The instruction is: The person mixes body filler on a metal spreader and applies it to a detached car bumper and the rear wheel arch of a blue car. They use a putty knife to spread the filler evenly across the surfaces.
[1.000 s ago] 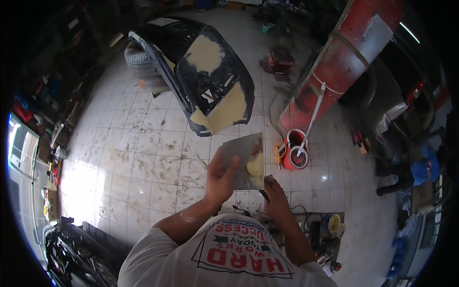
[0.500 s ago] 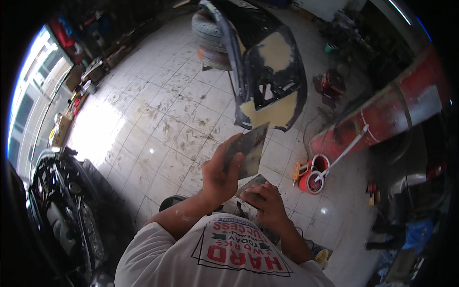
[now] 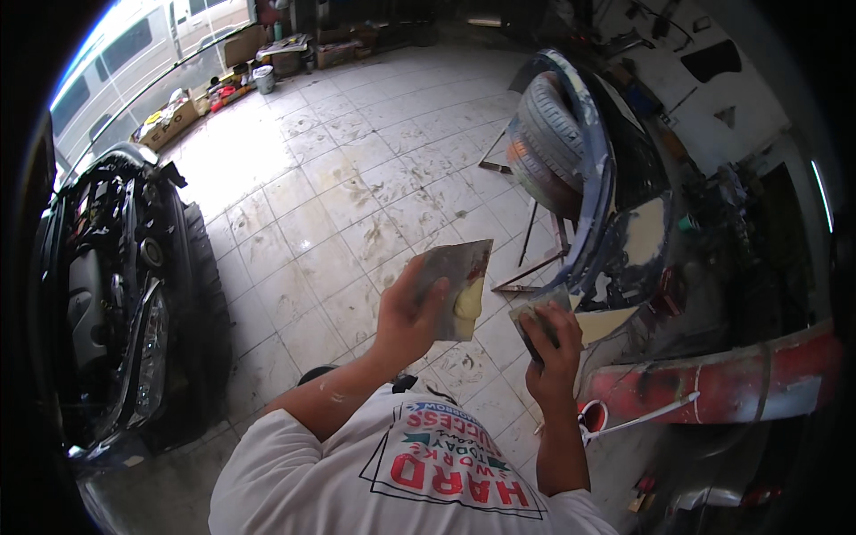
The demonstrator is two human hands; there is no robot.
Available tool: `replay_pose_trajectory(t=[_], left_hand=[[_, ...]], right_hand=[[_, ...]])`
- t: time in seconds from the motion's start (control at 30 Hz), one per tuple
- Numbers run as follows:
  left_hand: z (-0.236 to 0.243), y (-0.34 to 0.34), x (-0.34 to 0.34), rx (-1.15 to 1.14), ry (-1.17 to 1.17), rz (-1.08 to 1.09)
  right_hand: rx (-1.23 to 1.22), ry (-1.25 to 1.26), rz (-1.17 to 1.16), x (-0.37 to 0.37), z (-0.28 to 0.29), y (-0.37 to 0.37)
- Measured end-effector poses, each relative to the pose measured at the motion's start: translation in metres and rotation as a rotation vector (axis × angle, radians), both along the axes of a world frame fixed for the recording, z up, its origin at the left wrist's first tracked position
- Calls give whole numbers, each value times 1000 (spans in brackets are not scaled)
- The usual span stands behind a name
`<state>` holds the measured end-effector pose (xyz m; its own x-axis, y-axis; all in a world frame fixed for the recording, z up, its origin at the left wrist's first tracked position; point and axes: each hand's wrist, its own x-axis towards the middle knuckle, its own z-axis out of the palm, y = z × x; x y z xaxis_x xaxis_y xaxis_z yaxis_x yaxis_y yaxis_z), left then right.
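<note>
Filling most of the frame, the pale tiled floor [image 3: 303, 192] is smeared with dark scuffs and glares white at the upper left. A car [image 3: 125, 276] with a bared engine bay stands along the left edge; a patched dark panel [image 3: 646, 234] stands by stacked tyres [image 3: 546, 134] at the upper right. The left hand [image 3: 410, 305] clasps a plate [image 3: 460, 261] in its fingers at centre; right of it, the right hand [image 3: 555, 341] has its fingers wrapped round a scraper [image 3: 524, 324]. Yellow putty [image 3: 467, 301] sits near the plate's right edge: tipping could drop it onto the dirty floor; delay could stiffen it.
</note>
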<state>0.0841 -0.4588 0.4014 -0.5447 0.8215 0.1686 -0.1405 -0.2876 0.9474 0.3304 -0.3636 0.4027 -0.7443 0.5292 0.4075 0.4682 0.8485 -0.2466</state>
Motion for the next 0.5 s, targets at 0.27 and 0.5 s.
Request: replay_pose_trajectory(t=[0.27, 0.5], left_hand=[[18, 6, -119, -26, 470, 283], [0, 17, -198, -94, 562, 465]], right_hand=[[-163, -12, 382, -161, 14, 10], [-200, -19, 578, -282, -14, 61]])
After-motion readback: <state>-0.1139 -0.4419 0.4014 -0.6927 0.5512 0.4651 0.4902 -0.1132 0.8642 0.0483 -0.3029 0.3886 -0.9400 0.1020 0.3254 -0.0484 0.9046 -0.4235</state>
